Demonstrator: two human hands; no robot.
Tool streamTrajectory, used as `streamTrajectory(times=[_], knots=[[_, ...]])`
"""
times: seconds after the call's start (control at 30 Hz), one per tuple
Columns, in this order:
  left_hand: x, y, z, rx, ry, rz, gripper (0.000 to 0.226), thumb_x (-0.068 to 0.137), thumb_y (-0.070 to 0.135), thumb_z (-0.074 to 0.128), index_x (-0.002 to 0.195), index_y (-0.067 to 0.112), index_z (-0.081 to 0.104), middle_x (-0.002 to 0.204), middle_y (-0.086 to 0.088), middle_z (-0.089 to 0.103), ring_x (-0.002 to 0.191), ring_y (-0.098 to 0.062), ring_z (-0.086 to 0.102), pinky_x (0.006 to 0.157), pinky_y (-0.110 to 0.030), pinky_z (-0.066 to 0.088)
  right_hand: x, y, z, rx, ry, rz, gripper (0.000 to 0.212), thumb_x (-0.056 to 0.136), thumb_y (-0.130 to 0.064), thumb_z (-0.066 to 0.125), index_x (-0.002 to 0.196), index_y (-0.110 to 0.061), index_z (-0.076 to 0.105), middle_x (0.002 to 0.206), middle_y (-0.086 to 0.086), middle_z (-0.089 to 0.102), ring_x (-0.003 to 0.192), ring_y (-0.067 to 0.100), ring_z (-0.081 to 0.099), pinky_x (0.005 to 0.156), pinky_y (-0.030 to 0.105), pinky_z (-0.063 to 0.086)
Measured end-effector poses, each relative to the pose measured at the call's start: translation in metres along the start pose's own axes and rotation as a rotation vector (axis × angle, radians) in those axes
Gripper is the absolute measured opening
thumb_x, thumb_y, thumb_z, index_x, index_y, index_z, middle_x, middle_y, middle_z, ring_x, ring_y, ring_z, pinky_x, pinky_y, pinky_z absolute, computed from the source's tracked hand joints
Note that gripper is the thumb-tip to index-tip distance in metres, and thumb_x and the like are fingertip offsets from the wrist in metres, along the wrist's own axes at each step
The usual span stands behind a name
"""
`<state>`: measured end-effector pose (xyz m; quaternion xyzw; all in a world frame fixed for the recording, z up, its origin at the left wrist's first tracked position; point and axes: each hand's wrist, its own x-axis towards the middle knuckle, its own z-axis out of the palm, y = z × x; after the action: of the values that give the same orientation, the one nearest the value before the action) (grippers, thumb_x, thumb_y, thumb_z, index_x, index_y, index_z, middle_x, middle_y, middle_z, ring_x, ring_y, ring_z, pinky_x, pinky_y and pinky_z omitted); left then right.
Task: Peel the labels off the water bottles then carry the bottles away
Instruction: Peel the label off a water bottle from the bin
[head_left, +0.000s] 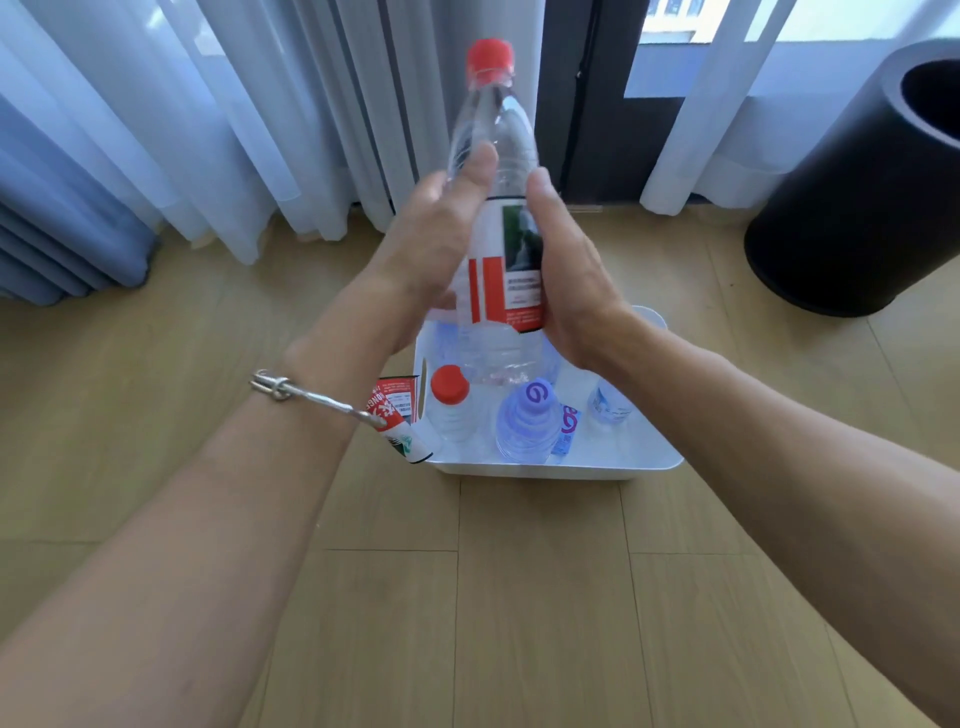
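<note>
I hold a clear water bottle (494, 156) with a red cap upright above a white bin (561, 467). Its red and white label (511, 270) is still wrapped round the middle. My left hand (431, 244) grips the bottle from the left, thumb up along the bottle's shoulder. My right hand (566, 275) grips it from the right over the label. Inside the bin stand a red-capped bottle (451, 410), a purple-capped bottle (527, 423) and a small clear bottle (608, 408). A loose peeled label (397, 415) lies by the bin's left edge.
A black cylindrical trash can (862, 208) stands at the right on the wooden floor (467, 597). White sheer curtains (234, 130) and a window line the back. A metal bracelet (311, 397) hangs on my left wrist.
</note>
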<state>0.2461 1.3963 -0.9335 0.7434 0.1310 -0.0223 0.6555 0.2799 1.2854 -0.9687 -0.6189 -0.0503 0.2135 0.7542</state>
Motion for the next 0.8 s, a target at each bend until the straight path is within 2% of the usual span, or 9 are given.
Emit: streamTrajectory(times=[0.1, 0.23, 0.33, 0.4, 0.5, 0.57, 0.63, 0.7, 0.8], knots=[[0.0, 0.0, -0.008, -0.097, 0.043, -0.04, 0.055, 0.09, 0.062, 0.047, 0.114, 0.016, 0.062, 0.1, -0.007, 0.075, 0.083, -0.021, 0.075, 0.071, -0.039, 0.061, -0.001, 0.001, 0.004, -0.103, -0.072, 0.003, 0.048, 0.096, -0.041, 0.038, 0.125, -0.007, 0.057, 0.113, 0.018, 0.067, 0.101, 0.034, 0.066, 0.093, 0.046, 0.052], [-0.004, 0.004, -0.02, -0.212, 0.08, -0.053, 0.087, 0.068, 0.07, 0.064, 0.128, 0.007, 0.053, 0.111, -0.014, 0.071, 0.092, -0.03, 0.073, 0.082, -0.05, 0.058, 0.002, -0.011, 0.001, -0.264, -0.169, -0.053, 0.03, 0.096, -0.012, 0.039, 0.123, -0.016, 0.05, 0.106, 0.006, 0.063, 0.081, 0.018, 0.066, 0.07, 0.037, 0.056], [-0.005, 0.01, -0.023, -0.165, 0.044, 0.012, 0.07, 0.081, 0.061, 0.056, 0.124, 0.005, 0.058, 0.111, -0.016, 0.071, 0.097, -0.032, 0.071, 0.087, -0.047, 0.057, 0.001, -0.023, -0.004, -0.334, -0.202, -0.132, 0.03, 0.087, -0.002, 0.042, 0.108, -0.022, 0.05, 0.107, -0.005, 0.061, 0.069, 0.007, 0.062, 0.062, 0.027, 0.052], [-0.005, 0.011, -0.024, -0.165, -0.019, 0.026, 0.063, 0.087, 0.058, 0.053, 0.119, 0.003, 0.061, 0.108, -0.018, 0.071, 0.097, -0.035, 0.07, 0.086, -0.047, 0.056, 0.002, -0.025, -0.009, -0.445, -0.228, -0.183, 0.034, 0.079, -0.008, 0.053, 0.108, -0.026, 0.051, 0.102, -0.004, 0.062, 0.07, 0.006, 0.06, 0.064, 0.024, 0.05], [-0.006, 0.012, -0.022, -0.183, -0.029, 0.025, 0.047, 0.092, 0.053, 0.05, 0.101, 0.01, 0.065, 0.09, -0.01, 0.073, 0.083, -0.027, 0.071, 0.08, -0.039, 0.057, 0.003, -0.024, -0.015, -0.571, -0.229, -0.209, 0.032, 0.079, -0.016, 0.061, 0.108, -0.025, 0.057, 0.087, 0.005, 0.059, 0.073, 0.012, 0.056, 0.071, 0.032, 0.05], [-0.007, 0.014, -0.019, -0.166, 0.033, 0.035, 0.045, 0.09, 0.053, 0.054, 0.102, 0.012, 0.064, 0.093, -0.012, 0.073, 0.086, -0.027, 0.072, 0.083, -0.04, 0.058, 0.001, -0.025, -0.019, -0.653, -0.187, -0.218, 0.009, 0.085, -0.018, 0.059, 0.089, -0.025, 0.063, 0.072, -0.002, 0.059, 0.067, 0.008, 0.053, 0.067, 0.031, 0.046], [-0.006, 0.015, -0.017, -0.138, 0.159, 0.04, 0.058, 0.082, 0.057, 0.062, 0.117, 0.011, 0.059, 0.107, -0.012, 0.071, 0.091, -0.025, 0.072, 0.081, -0.04, 0.059, 0.0, -0.027, -0.025, -0.719, -0.112, -0.21, 0.024, 0.087, -0.012, 0.055, 0.065, -0.022, 0.057, 0.056, -0.014, 0.051, 0.055, 0.002, 0.045, 0.058, 0.023, 0.039], [-0.006, 0.018, -0.016, -0.123, 0.318, 0.058, 0.082, 0.071, 0.064, 0.068, 0.132, 0.013, 0.048, 0.115, -0.005, 0.066, 0.093, -0.018, 0.071, 0.077, -0.035, 0.059, -0.005, -0.031, -0.026, -0.711, -0.058, -0.213, 0.027, 0.079, -0.013, 0.053, 0.053, -0.02, 0.049, 0.046, -0.014, 0.04, 0.047, 0.001, 0.035, 0.049, 0.02, 0.03], [-0.005, 0.022, -0.017, -0.089, 0.509, 0.137, 0.091, 0.071, 0.062, 0.071, 0.142, 0.016, 0.035, 0.126, 0.005, 0.053, 0.11, -0.011, 0.059, 0.094, -0.035, 0.053, -0.008, -0.04, -0.025, -0.681, -0.069, -0.207, 0.024, 0.064, -0.015, 0.042, 0.041, -0.02, 0.037, 0.041, -0.014, 0.027, 0.042, 0.003, 0.024, 0.042, 0.02, 0.021]])
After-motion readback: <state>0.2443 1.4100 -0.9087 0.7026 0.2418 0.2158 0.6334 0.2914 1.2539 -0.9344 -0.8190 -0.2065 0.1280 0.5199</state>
